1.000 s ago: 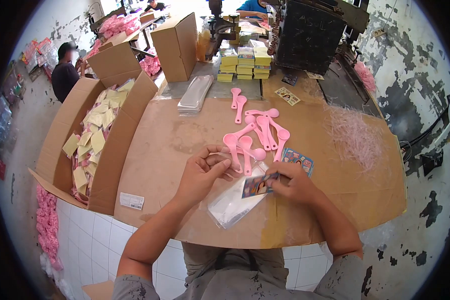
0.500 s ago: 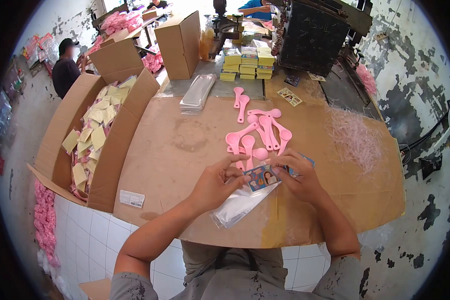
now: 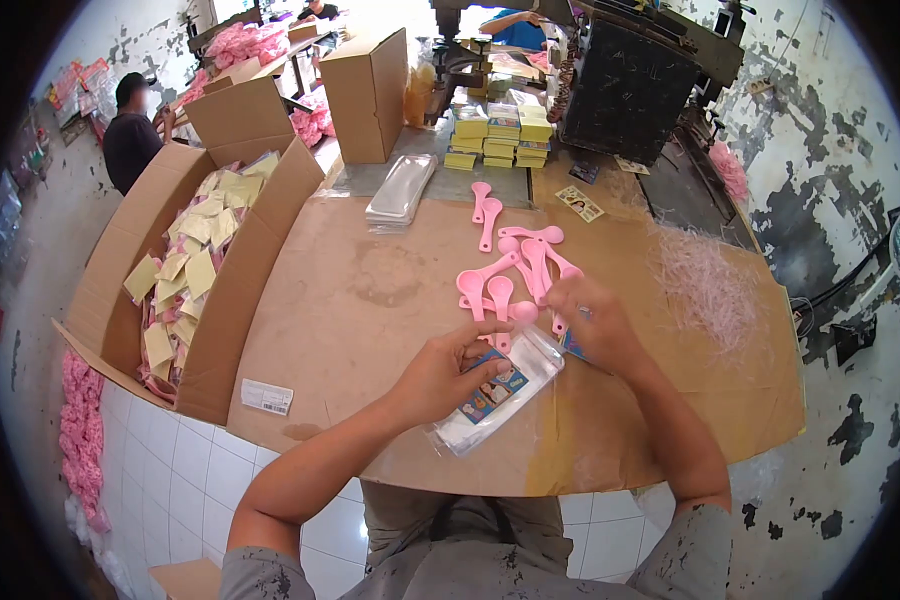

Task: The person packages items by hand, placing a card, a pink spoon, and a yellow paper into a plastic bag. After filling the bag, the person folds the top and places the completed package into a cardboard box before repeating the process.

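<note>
Here, a blue printed card (image 3: 505, 391) sits pinched above clear plastic bags (image 3: 472, 434).
The left hand (image 3: 452, 372) grips the card between thumb and fingers, near the cardboard-covered counter's (image 3: 345, 345) front edge; whether it is inside a bag is unclear. The right hand (image 3: 592, 325) is beside the pink spoons (image 3: 533, 262), fingers curled and blurred; I cannot tell whether it grasps one.

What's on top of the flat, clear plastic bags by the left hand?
A rectangular blue printed card shows on the bags, or inside the top one; I can't tell which. Fingers of the left hand cover part of it.
</note>
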### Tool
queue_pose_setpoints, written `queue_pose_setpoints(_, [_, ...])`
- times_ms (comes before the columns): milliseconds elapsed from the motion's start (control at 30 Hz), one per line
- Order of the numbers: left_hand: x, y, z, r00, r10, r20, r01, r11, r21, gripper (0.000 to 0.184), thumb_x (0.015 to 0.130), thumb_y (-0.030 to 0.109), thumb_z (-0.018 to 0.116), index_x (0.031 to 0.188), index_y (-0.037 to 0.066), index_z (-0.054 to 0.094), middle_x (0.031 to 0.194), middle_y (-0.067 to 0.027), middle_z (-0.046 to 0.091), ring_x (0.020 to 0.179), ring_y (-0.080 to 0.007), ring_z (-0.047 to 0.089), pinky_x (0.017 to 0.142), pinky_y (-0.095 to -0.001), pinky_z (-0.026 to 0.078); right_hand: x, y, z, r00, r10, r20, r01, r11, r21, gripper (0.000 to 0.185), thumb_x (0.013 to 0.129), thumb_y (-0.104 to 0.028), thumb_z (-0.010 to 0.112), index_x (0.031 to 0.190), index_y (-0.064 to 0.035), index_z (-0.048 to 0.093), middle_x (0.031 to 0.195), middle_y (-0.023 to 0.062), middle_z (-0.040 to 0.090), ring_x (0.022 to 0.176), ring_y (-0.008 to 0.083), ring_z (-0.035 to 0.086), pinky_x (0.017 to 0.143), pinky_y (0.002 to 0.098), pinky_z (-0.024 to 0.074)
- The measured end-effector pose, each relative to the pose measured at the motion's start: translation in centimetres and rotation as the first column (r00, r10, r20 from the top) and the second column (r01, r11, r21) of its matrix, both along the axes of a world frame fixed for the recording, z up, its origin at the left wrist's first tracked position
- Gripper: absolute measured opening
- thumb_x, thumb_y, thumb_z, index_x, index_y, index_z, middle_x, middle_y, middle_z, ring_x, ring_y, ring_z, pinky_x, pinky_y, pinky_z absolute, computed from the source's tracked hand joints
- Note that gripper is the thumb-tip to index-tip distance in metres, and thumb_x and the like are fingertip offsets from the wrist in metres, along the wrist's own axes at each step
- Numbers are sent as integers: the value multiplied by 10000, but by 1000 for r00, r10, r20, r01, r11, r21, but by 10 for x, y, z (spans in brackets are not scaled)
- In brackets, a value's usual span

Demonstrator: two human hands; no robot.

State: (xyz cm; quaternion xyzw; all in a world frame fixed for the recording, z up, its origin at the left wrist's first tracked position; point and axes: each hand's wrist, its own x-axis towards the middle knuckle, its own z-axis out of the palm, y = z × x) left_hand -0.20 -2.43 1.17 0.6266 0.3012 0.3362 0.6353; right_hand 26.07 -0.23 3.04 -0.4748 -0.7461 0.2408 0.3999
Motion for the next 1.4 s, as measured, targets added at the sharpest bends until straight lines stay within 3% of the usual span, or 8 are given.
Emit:
queue_pose_setpoints(133, [3, 0, -2, 998, -12, 68, 14, 999, -35, 420, 1027, 17, 612, 1432, 12, 502, 1075, -95, 740, 971, -83, 684, 816, -245, 562, 29, 59, -3, 910, -212, 356, 174, 975, 137, 174, 914, -138, 682, 1005, 2, 727, 1061, 201, 710, 945, 297, 684, 816, 424, 527])
queue_pose_setpoints(233, [1, 3, -6, 999, -16, 51, 18, 999, -33, 396, 1030, 31, 617, 1411, 8, 514, 1070, -84, 733, 970, -81, 682, 826, -247, 566, 25, 76, -2, 902, -202, 381, 278, 948, -155, 204, 884, -120, 690, 1044, 6, 707, 1069, 209, 712, 939, 300, 694, 818, 411, 535])
queue_pose_setpoints(433, [-1, 5, -2, 986, 44, 159, -26, 993, -111, 376, 1022, 39, 633, 1380, 3, 523, 1055, -81, 726, 957, -89, 688, 825, -252, 572, 19, 67, 7, 971, -237, -39, 234, 971, -52, 457, 867, 0, 664, 1319, -33, 609, 1049, 97, 710, 939, 193, 708, 797, 348, 552])
queue_pose_setpoints(633, [2, 0, -1, 987, 21, 160, -8, 996, -83, 413, 1008, 12, 643, 1400, 10, 512, 1076, -89, 721, 993, -98, 685, 848, -258, 568, -31, -6, 48, 883, 103, -459, -242, 936, -255, 631, 905, 21, 641, 1498, -75, 446, 1095, 72, 668, 975, 144, 696, 805, 298, 536])
queue_pose_setpoints(833, [0, 2, -7, 997, 31, 68, -30, 1000, -5, 436, 1006, -14, 633, 1423, 12, 508, 1097, -87, 721, 1015, -95, 674, 867, -258, 559, -35, -10, 43, 810, -44, -584, -185, 927, -327, 527, 968, -30, 640, 1456, -13, 442, 1094, 74, 651, 854, 115, 647, 784, 310, 574])
queue_pose_setpoints(1000, [0, 0, -2, 1000, 5, 2, -5, 998, 59, 421, 1013, -10, 621, 1421, -4, 515, 1105, -91, 728, 1018, -88, 667, 870, -250, 560, -32, -14, 41, 899, 14, -438, -148, 951, -273, 520, 945, 20, 655, 1424, -8, 453, 1100, 67, 615, 883, 109, 675, 698, 271, 579])
queue_pose_setpoints(1333, [2, 2, -10, 991, 54, 126, -47, 997, -56, 348, 1041, 120, 640, 1350, -32, 589, 1039, -61, 752, 916, -61, 669, 770, -238, 555, -60, -29, 32, 827, 32, -562, -72, 996, -48, 555, 943, 40, 672, 1452, -52, 473, 1088, 78, 616, 912, 117, 702, 719, 232, 568])
queue_pose_setpoints(1400, [1, 6, -14, 990, 41, 138, -32, 998, -63, 356, 1054, 148, 626, 1357, -34, 583, 1033, -56, 750, 894, -52, 662, 756, -233, 552, -58, -33, 26, 893, 54, -447, -102, 991, -84, 532, 946, 24, 675, 1441, -46, 492, 1121, 76, 615, 934, 134, 699, 766, 258, 566])
